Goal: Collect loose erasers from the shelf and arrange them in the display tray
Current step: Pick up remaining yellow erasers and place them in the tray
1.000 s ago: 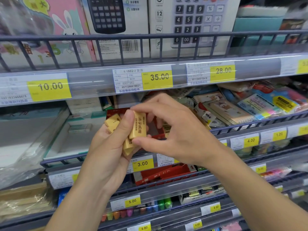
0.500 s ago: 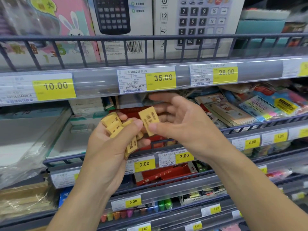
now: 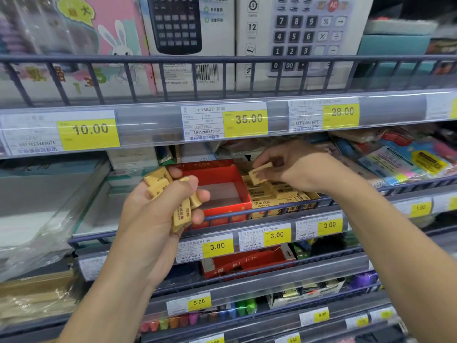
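Note:
A red display tray [image 3: 223, 170] sits on the middle shelf; its left half is bare and its right half holds several yellow erasers [image 3: 277, 191] in rows. My left hand [image 3: 158, 214] grips a bunch of several yellow erasers [image 3: 181, 215] in front of the tray's left side. My right hand [image 3: 294, 167] pinches one yellow eraser [image 3: 258, 174] just above the stacked erasers in the tray's right half.
A wire shelf rail [image 3: 247, 214] runs along the tray's front, with 3.00 price tags [image 3: 217, 246] below. Calculator boxes [image 3: 190, 38] stand on the shelf above. Packaged stationery [image 3: 405, 159] lies to the right, wrapped flat packs [image 3: 49, 194] to the left.
My right hand took one eraser from the bunch in my left hand and carried it right and away to the tray. My left hand dropped slightly, uncovering the tray.

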A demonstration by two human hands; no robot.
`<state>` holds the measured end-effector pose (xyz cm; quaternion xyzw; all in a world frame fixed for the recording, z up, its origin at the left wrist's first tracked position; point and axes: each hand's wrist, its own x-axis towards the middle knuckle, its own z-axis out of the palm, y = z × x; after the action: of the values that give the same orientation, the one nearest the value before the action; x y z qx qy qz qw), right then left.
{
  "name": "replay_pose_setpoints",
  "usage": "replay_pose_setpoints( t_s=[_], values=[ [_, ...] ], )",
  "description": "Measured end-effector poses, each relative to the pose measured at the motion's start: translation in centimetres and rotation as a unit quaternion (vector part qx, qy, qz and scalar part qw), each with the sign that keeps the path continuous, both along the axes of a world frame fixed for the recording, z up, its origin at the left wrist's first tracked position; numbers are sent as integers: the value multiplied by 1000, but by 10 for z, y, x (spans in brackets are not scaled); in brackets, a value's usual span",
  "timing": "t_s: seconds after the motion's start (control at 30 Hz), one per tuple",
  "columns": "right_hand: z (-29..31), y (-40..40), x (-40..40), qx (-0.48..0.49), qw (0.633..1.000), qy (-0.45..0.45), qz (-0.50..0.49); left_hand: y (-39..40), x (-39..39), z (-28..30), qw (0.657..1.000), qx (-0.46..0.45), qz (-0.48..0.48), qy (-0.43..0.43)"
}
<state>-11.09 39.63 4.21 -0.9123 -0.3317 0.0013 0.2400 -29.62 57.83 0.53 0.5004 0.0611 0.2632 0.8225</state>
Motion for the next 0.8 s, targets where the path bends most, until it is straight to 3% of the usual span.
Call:
replay_pose_setpoints(
  t_s=[0.27, 0.47, 0.8],
  values=[
    [0, 6, 3, -167, 984, -27, 48, 1, 1, 0, 1000, -9, 1, 6],
    [-8, 5, 9, -58, 997, -1, 58, 2, 1, 1, 1000, -3, 2, 10],
    [-24, 13, 17, -17, 998, 2, 53, 1, 6, 1, 1000, -10, 0, 12]
  ],
)
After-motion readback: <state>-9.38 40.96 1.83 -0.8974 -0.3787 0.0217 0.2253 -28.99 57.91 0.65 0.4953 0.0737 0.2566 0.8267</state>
